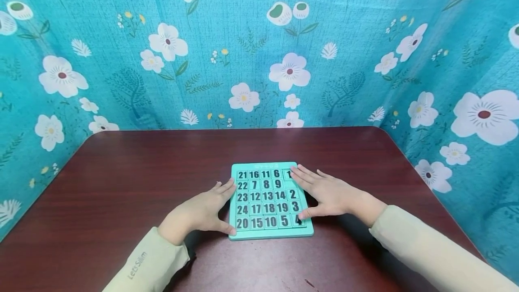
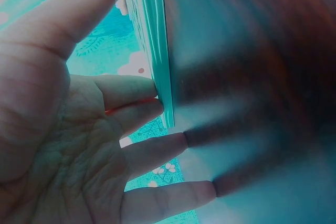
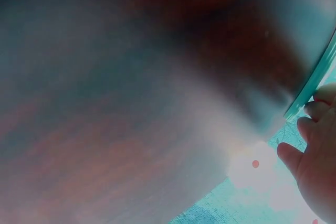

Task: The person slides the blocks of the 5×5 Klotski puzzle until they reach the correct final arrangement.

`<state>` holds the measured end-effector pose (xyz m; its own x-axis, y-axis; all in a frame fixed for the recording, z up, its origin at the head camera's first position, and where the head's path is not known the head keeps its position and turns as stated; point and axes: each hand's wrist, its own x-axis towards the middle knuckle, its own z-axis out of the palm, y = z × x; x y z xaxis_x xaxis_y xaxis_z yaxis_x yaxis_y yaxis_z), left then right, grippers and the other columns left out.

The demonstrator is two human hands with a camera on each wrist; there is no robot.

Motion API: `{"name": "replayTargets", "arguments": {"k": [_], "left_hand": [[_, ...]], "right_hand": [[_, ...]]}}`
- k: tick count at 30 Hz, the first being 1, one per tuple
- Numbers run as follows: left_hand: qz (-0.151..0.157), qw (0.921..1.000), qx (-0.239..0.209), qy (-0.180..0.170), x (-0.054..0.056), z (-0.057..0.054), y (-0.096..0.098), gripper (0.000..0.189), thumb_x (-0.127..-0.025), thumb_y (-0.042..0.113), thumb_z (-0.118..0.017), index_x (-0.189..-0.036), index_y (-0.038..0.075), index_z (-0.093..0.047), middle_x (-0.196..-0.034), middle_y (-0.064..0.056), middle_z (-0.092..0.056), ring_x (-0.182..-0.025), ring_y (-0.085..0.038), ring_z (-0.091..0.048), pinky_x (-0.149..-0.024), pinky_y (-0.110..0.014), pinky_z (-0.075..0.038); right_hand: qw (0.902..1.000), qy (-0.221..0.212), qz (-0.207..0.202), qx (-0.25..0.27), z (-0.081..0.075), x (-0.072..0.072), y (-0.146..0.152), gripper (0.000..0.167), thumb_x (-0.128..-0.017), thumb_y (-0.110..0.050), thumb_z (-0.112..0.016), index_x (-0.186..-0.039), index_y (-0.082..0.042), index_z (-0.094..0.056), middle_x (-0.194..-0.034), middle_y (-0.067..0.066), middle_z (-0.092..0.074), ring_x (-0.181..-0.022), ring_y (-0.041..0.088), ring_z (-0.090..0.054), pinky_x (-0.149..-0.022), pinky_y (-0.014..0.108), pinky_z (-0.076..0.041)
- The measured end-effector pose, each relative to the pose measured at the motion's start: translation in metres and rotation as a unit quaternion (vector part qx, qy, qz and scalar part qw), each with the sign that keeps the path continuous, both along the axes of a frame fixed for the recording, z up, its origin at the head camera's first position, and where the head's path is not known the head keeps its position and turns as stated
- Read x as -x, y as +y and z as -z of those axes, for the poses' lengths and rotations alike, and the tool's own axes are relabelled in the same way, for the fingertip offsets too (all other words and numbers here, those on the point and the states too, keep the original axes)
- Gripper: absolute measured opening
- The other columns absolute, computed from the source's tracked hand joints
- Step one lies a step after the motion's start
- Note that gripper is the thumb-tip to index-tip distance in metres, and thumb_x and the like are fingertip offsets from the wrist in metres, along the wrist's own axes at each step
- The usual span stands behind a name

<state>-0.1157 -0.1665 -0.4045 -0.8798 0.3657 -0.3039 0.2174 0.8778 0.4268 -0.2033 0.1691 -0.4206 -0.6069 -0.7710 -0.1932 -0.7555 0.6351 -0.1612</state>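
A teal number slide puzzle [image 1: 270,234] lies flat near the front middle of the table, its tiles bearing black numerals. The gap among the tiles shows in the right column, below the tile marked 1. My left hand [image 1: 202,211] touches the puzzle's left side, thumb at the lower left corner. In the left wrist view, two straight fingers [image 2: 134,88] meet the teal edge while the other two reach down to the tabletop. From the right, my right hand [image 1: 330,193] lays its fingertips over the 1 tile, with its thumb on the 4 tile [image 1: 298,221].
The dark red-brown table [image 1: 142,170] stretches out around the puzzle. A blue flowered curtain [image 1: 223,57] hangs behind it and along both sides. A small dark mark [image 1: 310,284] shows by the table's front.
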Motion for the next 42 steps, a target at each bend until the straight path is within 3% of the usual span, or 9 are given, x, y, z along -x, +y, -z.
{"name": "replayTargets", "arguments": {"k": [8, 17, 23, 42], "left_hand": [[-0.001, 1.0000, -0.001, 0.004, 0.000, -0.002, -0.001, 0.110, -0.072, 0.045, -0.087, -0.157, 0.005, -0.028, -0.168, -0.006, -0.015, -0.154, -0.036, -0.016, -0.116, -0.053, -0.034], [-0.001, 1.0000, 0.000, 0.004, 0.000, -0.001, -0.002, 0.111, -0.072, 0.045, -0.087, -0.157, 0.005, -0.028, -0.168, -0.006, -0.015, -0.154, -0.036, -0.016, -0.117, -0.053, -0.033], [-0.001, 1.0000, -0.001, 0.005, 0.000, 0.000, -0.001, 0.110, -0.072, 0.043, -0.087, -0.157, 0.005, -0.028, -0.168, -0.006, -0.016, -0.154, -0.037, -0.017, -0.117, -0.052, -0.033], [0.001, 1.0000, -0.004, 0.005, 0.000, 0.002, 0.000, 0.111, -0.072, 0.045, -0.087, -0.156, 0.005, -0.029, -0.168, -0.007, -0.016, -0.153, -0.037, -0.017, -0.117, -0.053, -0.032]], "right_hand": [[1.0000, 0.008, -0.002, 0.003, -0.001, 0.002, -0.001, 0.104, -0.087, -0.079, -0.045, -0.160, -0.009, -0.019, -0.169, 0.005, -0.012, -0.156, 0.028, -0.009, -0.118, 0.063, -0.023], [0.9973, 0.031, -0.053, 0.041, -0.004, -0.031, 0.012, 0.098, -0.089, -0.073, -0.051, -0.159, -0.010, -0.024, -0.168, 0.003, -0.018, -0.155, 0.026, -0.017, -0.115, 0.062, -0.030], [0.9973, 0.027, -0.059, 0.035, -0.003, -0.046, 0.016, 0.097, -0.088, -0.075, -0.050, -0.159, -0.013, -0.025, -0.168, 0.001, -0.019, -0.155, 0.025, -0.018, -0.115, 0.061, -0.031], [0.9988, 0.005, -0.038, 0.032, -0.004, -0.020, 0.007, 0.092, -0.090, -0.071, -0.050, -0.156, -0.009, -0.032, -0.166, 0.005, -0.024, -0.155, 0.029, -0.017, -0.115, 0.064, -0.029]]}}
